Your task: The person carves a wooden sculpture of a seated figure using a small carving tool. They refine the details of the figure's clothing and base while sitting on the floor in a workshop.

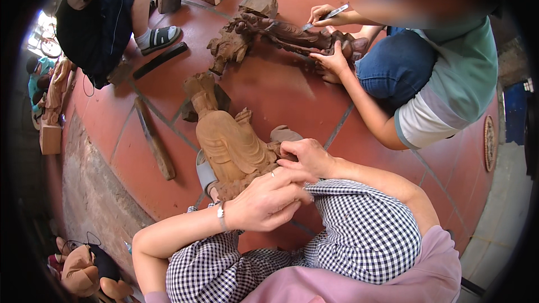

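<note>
A light-brown carved wooden statue (230, 140) with draped robes lies slanting in front of my knees, its base toward me. My left hand (269, 199) hovers over the near end of the base with its fingers curled in, the tips slightly smeared by motion. Beside it, my right hand (309, 158) is closed in a pinch at the statue's lower right edge. What either hand holds, if anything, is hidden by the fingers. A wooden block (222, 100) props the statue's upper end.
Across from me, a person's hand (331, 15) holds a pen-like tool over a dark carved statue (281, 32). A wooden bar (152, 140) and a dark bar (160, 60) lie on the red tiles. Another seated person's sandalled foot (160, 39) is at the upper left.
</note>
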`<state>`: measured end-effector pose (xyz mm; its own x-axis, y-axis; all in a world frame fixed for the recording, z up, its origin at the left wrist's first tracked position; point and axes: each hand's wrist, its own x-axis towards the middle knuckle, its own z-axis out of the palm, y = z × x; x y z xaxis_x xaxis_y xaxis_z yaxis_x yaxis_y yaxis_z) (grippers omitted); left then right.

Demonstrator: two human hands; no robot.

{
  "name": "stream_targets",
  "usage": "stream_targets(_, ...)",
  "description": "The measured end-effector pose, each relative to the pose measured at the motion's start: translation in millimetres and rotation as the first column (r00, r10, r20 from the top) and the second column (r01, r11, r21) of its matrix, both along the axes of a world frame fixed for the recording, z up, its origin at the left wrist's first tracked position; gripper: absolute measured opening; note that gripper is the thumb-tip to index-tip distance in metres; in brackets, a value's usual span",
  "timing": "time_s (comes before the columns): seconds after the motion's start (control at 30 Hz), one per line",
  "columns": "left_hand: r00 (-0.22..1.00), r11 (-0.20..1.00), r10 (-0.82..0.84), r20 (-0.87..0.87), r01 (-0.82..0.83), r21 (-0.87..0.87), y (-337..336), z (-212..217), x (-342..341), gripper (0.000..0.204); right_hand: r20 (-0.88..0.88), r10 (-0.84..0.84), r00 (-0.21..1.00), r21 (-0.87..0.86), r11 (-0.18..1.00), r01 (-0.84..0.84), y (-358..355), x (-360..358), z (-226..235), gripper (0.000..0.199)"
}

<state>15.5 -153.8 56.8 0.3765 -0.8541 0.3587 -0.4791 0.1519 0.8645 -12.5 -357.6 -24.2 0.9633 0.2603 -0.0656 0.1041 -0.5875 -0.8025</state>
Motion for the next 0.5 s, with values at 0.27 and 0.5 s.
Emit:
stream_targets(0.27,0.750,0.891,-0.384,-0.539,0.146,-0.430,11.5,99.9,-2.2,0.014,0.073,-0.005,0.997,0.001,1.000,0.005,3.4,-0.4,-1.1,0.021)
stream_targets(0.5,0.633,0.770,-0.591,-0.501,0.255,-0.585,17.4,71.3,-6.3,0.018,0.163,-0.052,0.985,0.077,0.996,0.039,8.5,5.2,-1.3,0.023)
